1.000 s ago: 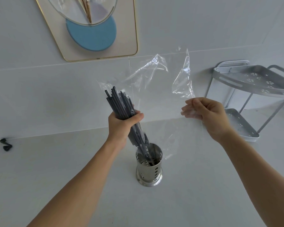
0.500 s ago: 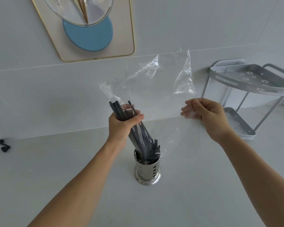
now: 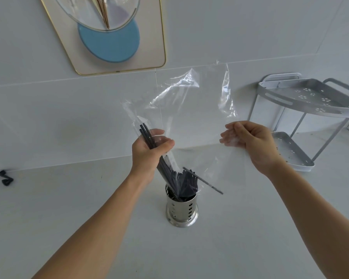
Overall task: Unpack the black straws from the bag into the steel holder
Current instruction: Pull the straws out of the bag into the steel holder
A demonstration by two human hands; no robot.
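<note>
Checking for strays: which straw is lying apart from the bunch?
The lone straw slanting out to the holder's right, inside the bag; the others stand bunched in the holder or the left hand.

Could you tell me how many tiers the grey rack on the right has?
2: the upper tier sits against the wall, partly cut off by the frame edge; the lower tier rests near the counter, behind the right hand.

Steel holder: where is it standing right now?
In the head view the steel holder stands upright on the white counter, low and centre, just below the left hand, with black straws poking from its top.
</note>
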